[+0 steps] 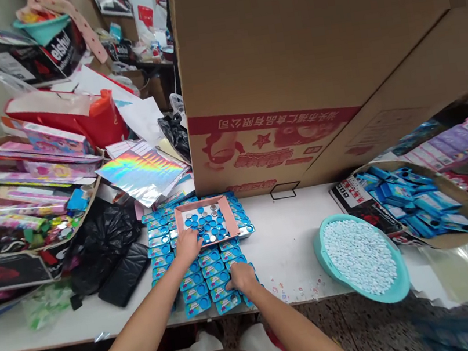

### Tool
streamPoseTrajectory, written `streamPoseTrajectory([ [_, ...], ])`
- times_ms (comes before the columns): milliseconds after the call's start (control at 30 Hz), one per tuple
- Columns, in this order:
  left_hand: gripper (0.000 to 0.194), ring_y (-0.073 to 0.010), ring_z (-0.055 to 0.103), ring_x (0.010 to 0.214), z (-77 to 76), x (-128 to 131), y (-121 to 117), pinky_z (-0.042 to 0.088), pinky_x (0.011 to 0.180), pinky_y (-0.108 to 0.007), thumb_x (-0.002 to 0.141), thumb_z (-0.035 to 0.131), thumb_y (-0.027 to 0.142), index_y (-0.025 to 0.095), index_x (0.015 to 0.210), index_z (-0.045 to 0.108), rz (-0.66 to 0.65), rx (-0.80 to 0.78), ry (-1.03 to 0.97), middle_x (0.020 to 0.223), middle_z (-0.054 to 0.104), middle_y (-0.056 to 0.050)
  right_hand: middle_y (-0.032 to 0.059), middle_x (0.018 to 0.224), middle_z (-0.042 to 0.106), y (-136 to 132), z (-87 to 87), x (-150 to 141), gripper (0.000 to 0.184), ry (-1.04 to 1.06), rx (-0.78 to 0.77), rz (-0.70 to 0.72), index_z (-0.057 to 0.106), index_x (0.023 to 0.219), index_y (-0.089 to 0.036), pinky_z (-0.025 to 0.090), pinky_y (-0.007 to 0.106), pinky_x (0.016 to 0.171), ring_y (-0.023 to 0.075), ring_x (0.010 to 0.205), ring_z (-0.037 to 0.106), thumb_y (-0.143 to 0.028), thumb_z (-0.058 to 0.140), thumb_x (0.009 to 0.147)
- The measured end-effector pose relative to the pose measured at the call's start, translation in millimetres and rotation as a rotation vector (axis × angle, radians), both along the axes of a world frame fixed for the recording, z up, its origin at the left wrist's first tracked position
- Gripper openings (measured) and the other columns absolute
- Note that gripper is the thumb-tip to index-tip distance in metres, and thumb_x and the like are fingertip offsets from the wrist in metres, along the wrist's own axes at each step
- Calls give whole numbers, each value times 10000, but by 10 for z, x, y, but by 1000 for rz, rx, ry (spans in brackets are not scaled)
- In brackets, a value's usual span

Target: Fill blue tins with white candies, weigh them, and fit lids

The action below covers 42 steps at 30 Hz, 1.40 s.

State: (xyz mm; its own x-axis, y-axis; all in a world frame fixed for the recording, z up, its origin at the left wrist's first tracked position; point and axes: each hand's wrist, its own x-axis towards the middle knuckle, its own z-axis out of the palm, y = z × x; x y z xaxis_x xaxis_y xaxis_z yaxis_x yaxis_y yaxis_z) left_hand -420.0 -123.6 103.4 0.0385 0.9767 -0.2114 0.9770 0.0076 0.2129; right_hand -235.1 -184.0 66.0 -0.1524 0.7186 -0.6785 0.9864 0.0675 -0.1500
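My left hand (pixel 189 245) reaches over the near left edge of a shallow pink box (pixel 228 217), its fingers curled among small round discs (pixel 214 225), blue and silvery. What those fingers hold is hidden. Below and to the right, my right hand (pixel 243 277) is closed, thumb pointing left, on top of rows of small blue flat cases (pixel 196 293). Each case has a round recess, and some recesses show a silvery disc. Anything pinched in the right fingers is too small or covered. The pink box rests on the far rows of cases.
A large cardboard carton (pixel 267 76) stands behind the work. On the right are a turquoise basin (pixel 322 250) of small pale pellets and a carton of blue packets (pixel 417 198). Black plastic bags (pixel 108 235) and a cluttered open box (pixel 11 270) lie left.
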Motion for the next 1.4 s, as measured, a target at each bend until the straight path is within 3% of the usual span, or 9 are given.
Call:
streamPoseTrajectory([
  [200, 267, -260, 525, 1009, -7, 214, 209, 394, 838, -359, 858, 464, 318, 164, 1044, 578, -1, 76, 31, 1055, 573, -117, 121, 911, 712, -62, 9, -4, 413, 53, 93, -28, 703, 832, -175, 491, 288, 668, 263, 846, 674, -377, 833, 496],
  [400, 204, -238, 547, 954, -101, 378, 406, 406, 804, -333, 777, 530, 166, 180, 949, 639, -38, 62, -1, 1013, 593, -91, 108, 885, 713, -268, 54, 131, 265, 128, 185, -44, 712, 815, -190, 434, 260, 649, 231, 817, 661, -440, 637, 766],
  [600, 255, -196, 573, 879, -60, 347, 394, 433, 725, -288, 829, 436, 168, 199, 941, 663, 5, 76, -74, 1034, 591, -69, 44, 748, 679, -595, 19, 415, 435, 362, 430, -180, 666, 715, -206, 331, 220, 609, 135, 683, 592, -445, 371, 929],
  [733, 276, -189, 580, 922, -32, 273, 188, 446, 783, -282, 861, 430, 231, 214, 1020, 655, 49, 186, -212, 1029, 612, -51, 33, 660, 629, -795, -12, 696, 562, 509, 487, -296, 634, 654, -191, 315, 226, 595, 127, 613, 533, -502, 261, 938],
  [900, 225, -196, 606, 890, -95, 241, -141, 469, 815, -307, 819, 494, 199, 202, 925, 692, 121, 288, -442, 935, 675, -46, 42, 630, 620, -963, -48, 1013, 626, 597, 446, -439, 630, 637, -179, 330, 230, 593, 136, 587, 510, -587, 237, 904],
  [1033, 269, -207, 611, 887, -109, 288, -224, 482, 808, -330, 815, 486, 187, 187, 1017, 664, 195, 306, -425, 971, 679, -62, 47, 646, 632, -992, -57, 1106, 620, 645, 400, -443, 644, 654, -176, 334, 229, 591, 141, 600, 521, -597, 256, 893],
  [1167, 310, -188, 615, 770, -12, 341, -323, 493, 733, -311, 802, 503, 199, 179, 1089, 620, 306, 331, -450, 938, 672, -63, 46, 625, 628, -944, -56, 1148, 617, 671, 387, -397, 645, 634, -179, 337, 228, 590, 141, 594, 519, -599, 270, 887],
  [1267, 249, -177, 607, 757, 66, 419, -591, 491, 719, -300, 818, 492, 253, 191, 1013, 633, 307, 366, -502, 920, 657, -51, 50, 619, 633, -897, -71, 1245, 603, 669, 408, -377, 652, 621, -182, 341, 231, 601, 143, 593, 518, -593, 295, 881],
  [1400, 184, -165, 603, 749, 22, 643, -1197, 496, 710, -290, 813, 496, 304, 200, 865, 638, 292, 287, -588, 861, 634, -35, 59, 652, 659, -848, -113, 1464, 584, 667, 367, -415, 674, 661, -184, 359, 235, 617, 154, 621, 546, -574, 298, 882],
])
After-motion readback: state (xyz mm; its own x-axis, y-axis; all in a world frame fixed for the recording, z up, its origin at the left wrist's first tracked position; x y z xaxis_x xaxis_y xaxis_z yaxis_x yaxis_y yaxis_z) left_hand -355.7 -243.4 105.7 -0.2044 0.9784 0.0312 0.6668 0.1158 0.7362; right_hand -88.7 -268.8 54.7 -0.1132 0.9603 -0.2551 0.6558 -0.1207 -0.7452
